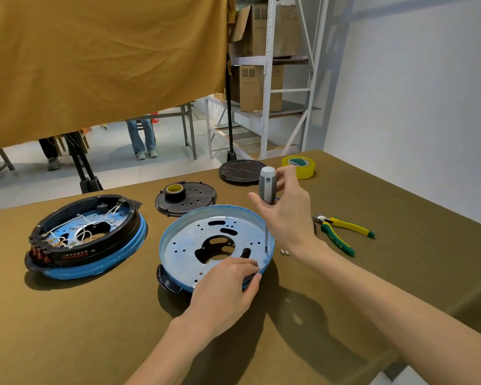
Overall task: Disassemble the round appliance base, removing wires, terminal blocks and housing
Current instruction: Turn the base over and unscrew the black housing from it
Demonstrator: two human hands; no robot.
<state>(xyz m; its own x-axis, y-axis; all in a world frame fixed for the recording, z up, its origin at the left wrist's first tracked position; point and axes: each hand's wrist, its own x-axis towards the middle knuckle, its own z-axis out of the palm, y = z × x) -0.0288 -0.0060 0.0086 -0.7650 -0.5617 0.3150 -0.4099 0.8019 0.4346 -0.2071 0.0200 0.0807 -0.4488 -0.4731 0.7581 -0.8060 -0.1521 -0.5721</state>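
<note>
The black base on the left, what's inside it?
Inside the black base, white wires loop over a blue metal plate that has a dark central opening, with reddish-brown terminal parts at its near-left edge. The wall hides where the wires end.

The left hand [228, 284] covers the near rim of the blue pan [178, 251]. The right hand [286, 215] hides the lower screwdriver handle [267, 184]; whether its tip sits in a screw is too small to tell. The red print on the wired base [75, 255] is unreadable. The yellow curtain [103, 59] hides two standing people above the legs.
</note>
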